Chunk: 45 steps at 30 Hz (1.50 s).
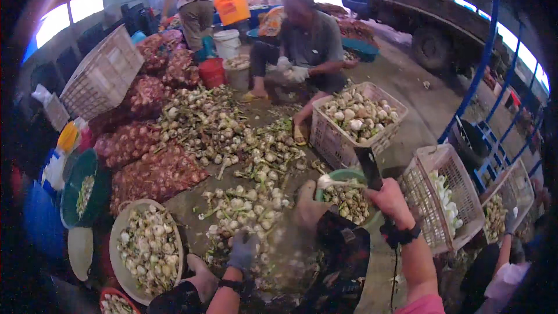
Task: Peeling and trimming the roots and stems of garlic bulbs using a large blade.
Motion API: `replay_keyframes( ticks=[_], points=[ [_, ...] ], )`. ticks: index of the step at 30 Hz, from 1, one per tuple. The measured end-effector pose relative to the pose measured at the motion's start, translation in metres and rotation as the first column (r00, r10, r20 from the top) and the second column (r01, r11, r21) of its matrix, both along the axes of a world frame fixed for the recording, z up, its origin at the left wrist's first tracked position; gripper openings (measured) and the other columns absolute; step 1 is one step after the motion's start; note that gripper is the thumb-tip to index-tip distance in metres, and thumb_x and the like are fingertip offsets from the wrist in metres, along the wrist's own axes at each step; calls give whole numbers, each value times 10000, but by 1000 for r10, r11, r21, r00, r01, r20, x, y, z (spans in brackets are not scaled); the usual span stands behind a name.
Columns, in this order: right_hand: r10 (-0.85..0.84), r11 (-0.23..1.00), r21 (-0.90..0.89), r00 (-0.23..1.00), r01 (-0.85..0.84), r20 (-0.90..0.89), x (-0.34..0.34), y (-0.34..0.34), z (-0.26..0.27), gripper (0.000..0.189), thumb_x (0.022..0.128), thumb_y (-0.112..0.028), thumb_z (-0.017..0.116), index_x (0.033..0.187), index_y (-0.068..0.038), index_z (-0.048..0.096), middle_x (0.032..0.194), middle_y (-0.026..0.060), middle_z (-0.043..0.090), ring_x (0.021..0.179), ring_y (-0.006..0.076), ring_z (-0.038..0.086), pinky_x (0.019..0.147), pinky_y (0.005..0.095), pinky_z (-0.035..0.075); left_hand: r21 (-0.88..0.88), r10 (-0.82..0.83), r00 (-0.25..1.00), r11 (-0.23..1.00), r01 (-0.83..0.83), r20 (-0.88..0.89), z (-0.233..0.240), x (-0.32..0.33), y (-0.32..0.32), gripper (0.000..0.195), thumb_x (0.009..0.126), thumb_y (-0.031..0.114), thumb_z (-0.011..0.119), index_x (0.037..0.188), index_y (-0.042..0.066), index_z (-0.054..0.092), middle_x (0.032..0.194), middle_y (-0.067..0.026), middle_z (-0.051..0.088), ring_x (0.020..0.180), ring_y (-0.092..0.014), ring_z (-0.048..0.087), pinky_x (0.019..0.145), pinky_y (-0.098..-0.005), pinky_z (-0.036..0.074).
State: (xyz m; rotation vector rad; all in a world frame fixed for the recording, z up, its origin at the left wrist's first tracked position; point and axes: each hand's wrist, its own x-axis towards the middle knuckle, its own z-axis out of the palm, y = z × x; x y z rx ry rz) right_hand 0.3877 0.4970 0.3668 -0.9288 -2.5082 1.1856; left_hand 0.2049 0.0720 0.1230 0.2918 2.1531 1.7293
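Note:
My right hand (390, 200), bare with a black wristband, grips a dark-bladed knife (368, 168) above a green basin (375, 222) of small garlic bulbs. One garlic bulb with a long stem (326, 182) lies across the basin's near-left side, its stem reaching towards the knife; whether my hand touches it I cannot tell. Wearing a bluish-grey glove and a black wristband, my left hand (243, 250) is low over a loose pile of garlic bulbs (244, 209) on the floor. Its fingers are blurred, and what they touch is hidden. My dark-trousered legs and feet flank it.
A person (311, 30) in white gloves sits opposite, beyond heaped garlic. Crates of garlic (333, 148) and long white pieces (425, 157) stand right; another person's arm shows at far right. Left are red mesh sacks (157, 176) and a round tub (114, 248). Someone carries an orange bucket (232, 7).

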Motion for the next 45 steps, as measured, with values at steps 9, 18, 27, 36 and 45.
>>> replay_keyframes(
  ticks=[9,18,27,36,45],
  points=[
    [-318,933,243,923,265,216,58,131,-210,307,772,-250,744,867,36,683,660,202,652,616,320,673,596,424,520,-796,-123,990,593,123,62,-46,50,56,779,814,427,676,1441,56,401,1404,-277,498,1304,-446,480,1056,-483,426],
    [-187,982,124,823,142,537,13,112,-294,352,795,-327,749,888,11,718,846,225,696,831,386,689,739,471,540,-930,-224,974,347,121,43,-23,25,55,810,824,473,630,1520,155,363,1537,-221,371,1359,-441,417,1092,-545,366],
    [-371,928,31,910,372,188,-72,117,-288,311,786,-236,753,811,67,688,711,184,687,697,289,689,657,434,521,-938,-214,969,343,-43,-123,-56,6,25,780,858,537,596,1519,182,384,1476,-293,403,1358,-488,383,1085,-582,352],
    [-440,897,115,843,427,308,-81,96,-323,305,796,-230,690,801,75,701,734,247,686,765,404,706,696,456,535,-934,-217,968,305,188,124,-43,-6,47,836,861,526,620,1557,200,291,1243,-331,566,1010,-464,637,879,-544,504],
    [-128,989,81,986,120,107,-95,100,-189,268,879,-237,726,951,19,692,715,159,673,622,242,628,604,405,485,-344,-82,987,931,124,136,-32,-25,4,775,865,-7,651,1545,118,299,1432,-161,513,1227,-256,586,1024,-397,496]
  ],
)
